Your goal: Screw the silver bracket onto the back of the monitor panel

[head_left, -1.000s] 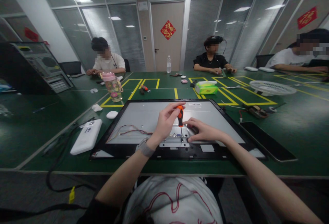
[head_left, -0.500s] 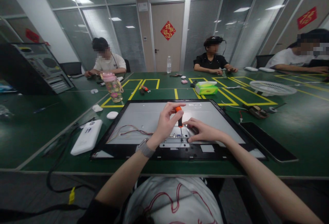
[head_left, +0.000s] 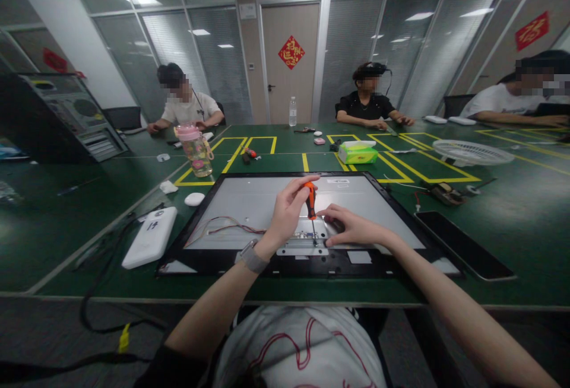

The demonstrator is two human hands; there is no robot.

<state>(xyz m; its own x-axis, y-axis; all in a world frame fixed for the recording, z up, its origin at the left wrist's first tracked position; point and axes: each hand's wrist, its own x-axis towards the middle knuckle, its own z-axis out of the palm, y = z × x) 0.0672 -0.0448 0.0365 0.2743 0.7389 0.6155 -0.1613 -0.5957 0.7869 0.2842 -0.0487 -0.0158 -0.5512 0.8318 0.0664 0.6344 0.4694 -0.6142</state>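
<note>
A flat display panel (head_left: 249, 198) with a grey metal back and black frame lies on the green table in front of me. My left hand (head_left: 287, 207) grips the handle of an orange and black screwdriver (head_left: 310, 201). The tool stands nearly upright, its tip down at a small metal bracket (head_left: 289, 252) near the panel's front edge. Just right of the shaft, my right hand (head_left: 354, 226) rests on the panel, thumb and fingers apart around a dark gap. Thin coloured wires (head_left: 222, 225) run across the panel's left part.
Left of the panel lie a white power bank (head_left: 150, 238) and a white round case (head_left: 195, 199); a pink-lidded bottle (head_left: 196, 153) stands behind. A black phone (head_left: 463, 244) lies to the right. Further back are a green tissue pack (head_left: 357, 152), a fan grille (head_left: 472, 152) and several seated people.
My left fingers have opened and shifted slightly on the screwdriver, showing more of its handle. The right hand has stayed in place. The person at the back left has moved an arm.
</note>
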